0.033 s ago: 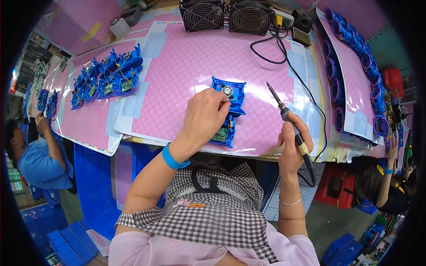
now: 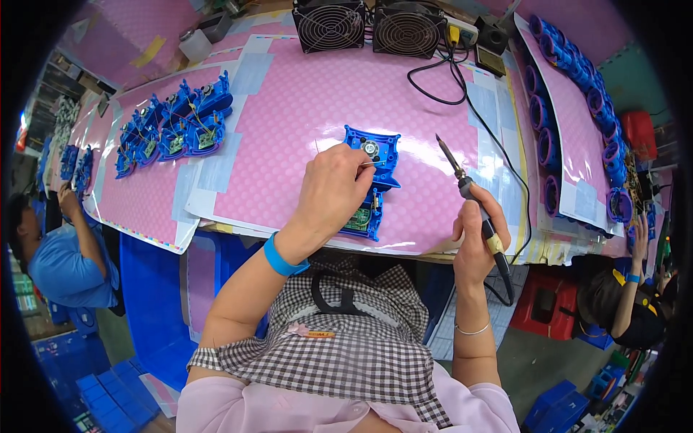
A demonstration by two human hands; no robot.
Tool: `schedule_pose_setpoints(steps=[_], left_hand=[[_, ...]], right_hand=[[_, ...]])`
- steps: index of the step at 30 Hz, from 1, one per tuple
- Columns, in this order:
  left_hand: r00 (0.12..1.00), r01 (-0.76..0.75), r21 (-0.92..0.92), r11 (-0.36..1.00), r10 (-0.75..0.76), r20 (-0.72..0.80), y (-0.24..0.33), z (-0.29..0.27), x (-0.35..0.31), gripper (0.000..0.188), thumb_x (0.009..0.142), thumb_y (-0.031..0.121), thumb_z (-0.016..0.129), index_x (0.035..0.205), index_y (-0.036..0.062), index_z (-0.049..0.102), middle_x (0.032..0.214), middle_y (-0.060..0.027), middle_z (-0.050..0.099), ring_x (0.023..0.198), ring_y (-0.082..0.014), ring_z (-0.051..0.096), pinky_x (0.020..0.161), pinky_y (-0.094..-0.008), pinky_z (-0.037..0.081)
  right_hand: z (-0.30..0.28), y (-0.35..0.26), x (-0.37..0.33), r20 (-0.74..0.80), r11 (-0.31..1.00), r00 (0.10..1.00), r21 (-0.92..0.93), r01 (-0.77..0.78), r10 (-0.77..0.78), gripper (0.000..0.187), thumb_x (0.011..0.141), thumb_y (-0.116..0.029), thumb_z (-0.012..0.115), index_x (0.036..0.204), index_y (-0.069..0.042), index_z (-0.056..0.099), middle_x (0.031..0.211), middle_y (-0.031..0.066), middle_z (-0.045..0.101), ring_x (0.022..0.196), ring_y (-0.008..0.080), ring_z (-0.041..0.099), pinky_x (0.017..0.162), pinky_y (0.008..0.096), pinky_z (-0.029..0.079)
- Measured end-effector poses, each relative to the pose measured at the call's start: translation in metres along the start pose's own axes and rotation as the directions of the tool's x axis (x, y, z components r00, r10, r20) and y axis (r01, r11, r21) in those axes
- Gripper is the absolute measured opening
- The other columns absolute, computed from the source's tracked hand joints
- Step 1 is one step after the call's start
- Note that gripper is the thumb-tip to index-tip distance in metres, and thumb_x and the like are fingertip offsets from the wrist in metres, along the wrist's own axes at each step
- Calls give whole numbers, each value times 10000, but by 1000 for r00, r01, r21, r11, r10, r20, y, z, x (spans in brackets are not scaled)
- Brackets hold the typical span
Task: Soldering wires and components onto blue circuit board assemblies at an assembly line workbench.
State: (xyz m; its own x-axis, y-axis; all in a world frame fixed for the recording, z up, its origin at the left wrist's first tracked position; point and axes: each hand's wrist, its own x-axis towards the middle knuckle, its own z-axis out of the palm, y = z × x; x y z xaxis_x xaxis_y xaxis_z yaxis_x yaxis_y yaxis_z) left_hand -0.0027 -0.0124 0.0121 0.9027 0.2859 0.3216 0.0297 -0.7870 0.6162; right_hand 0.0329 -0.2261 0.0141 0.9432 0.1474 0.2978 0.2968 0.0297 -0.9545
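My left hand [image 2: 333, 180] is closed in a pinch on a thin silvery strand of solder wire [image 2: 373, 163], which sticks out past the fingertips over a blue plastic housing [image 2: 388, 148]. A round speaker-like part [image 2: 372, 147] sits in that housing's upper half. Below it, partly covered by my hand, a green circuit board [image 2: 359, 219] lies in the lower blue piece. My right hand [image 2: 479, 227] grips a soldering iron [image 2: 464, 184] by its dark handle. Its tip points up and away, to the right of the housing and apart from it.
Several blue housings [image 2: 177, 126] with boards and wires stand at the left. Two black fans [image 2: 330, 27] line the back, beside an iron stand [image 2: 493, 40]. The iron's black cord [image 2: 498, 137] loops along the right. Blue round parts [image 2: 545, 148] fill a rack there. Co-workers sit either side.
The soldering iron in my right hand has shifted very slightly. My left hand and the blue housing stay in place.
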Motion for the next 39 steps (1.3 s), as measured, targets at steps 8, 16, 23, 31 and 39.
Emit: schedule_pose_setpoints(steps=[8, 16, 23, 31, 39], left_hand=[[1000, 12, -35, 999, -12, 7, 2, 0, 0, 104, 786, 101, 639, 776, -1, 656, 755, -163, 610, 725, -342, 612, 642, -443, 499], [967, -17, -127, 992, -16, -254, -13, -39, -10, 98, 807, 75, 673, 874, 6, 691, 738, -115, 610, 637, -231, 589, 576, -360, 458], [915, 199, -713, 673, -388, -111, 1, -48, -22, 207, 808, 37, 730, 1007, 17, 677, 781, 18, 603, 563, 11, 391, 513, -153, 317], [897, 266, -495, 827, -401, -187, -36, -65, -42, 121, 821, 54, 717, 937, 26, 733, 837, -22, 690, 729, -60, 581, 626, -209, 451], [967, 133, -371, 919, -202, -155, -4, -23, -13, 162, 784, 70, 727, 934, 8, 724, 823, -101, 707, 711, -151, 654, 642, -263, 493]], right_hand=[[-5, 0, -7, 97, 999, 995, -39, -16, 20, 217, 999, -207, 512, 1066, -12, 583, 632, 44, 577, 482, 76, 471, 468, 202, 372], [13, 5, -6, 332, 948, 933, -229, 221, -138, 393, 689, -117, 837, 868, -18, 502, 1247, 259, 586, 1143, 337, 602, 914, 370, 491], [31, 2, -3, 330, 936, 915, -177, 303, -233, 318, 774, -15, 739, 860, -43, 434, 1251, 260, 581, 1081, 326, 629, 932, 410, 492], [11, -19, -3, 187, 986, 974, -77, 146, -130, 588, 985, -557, 356, 1111, -12, 540, 778, 101, 631, 623, 110, 525, 599, 234, 406], [4, -17, 11, 208, 978, 978, -206, 14, 30, 179, 848, -28, 644, 1010, 34, 689, 824, 74, 665, 630, 82, 599, 568, 196, 474]])
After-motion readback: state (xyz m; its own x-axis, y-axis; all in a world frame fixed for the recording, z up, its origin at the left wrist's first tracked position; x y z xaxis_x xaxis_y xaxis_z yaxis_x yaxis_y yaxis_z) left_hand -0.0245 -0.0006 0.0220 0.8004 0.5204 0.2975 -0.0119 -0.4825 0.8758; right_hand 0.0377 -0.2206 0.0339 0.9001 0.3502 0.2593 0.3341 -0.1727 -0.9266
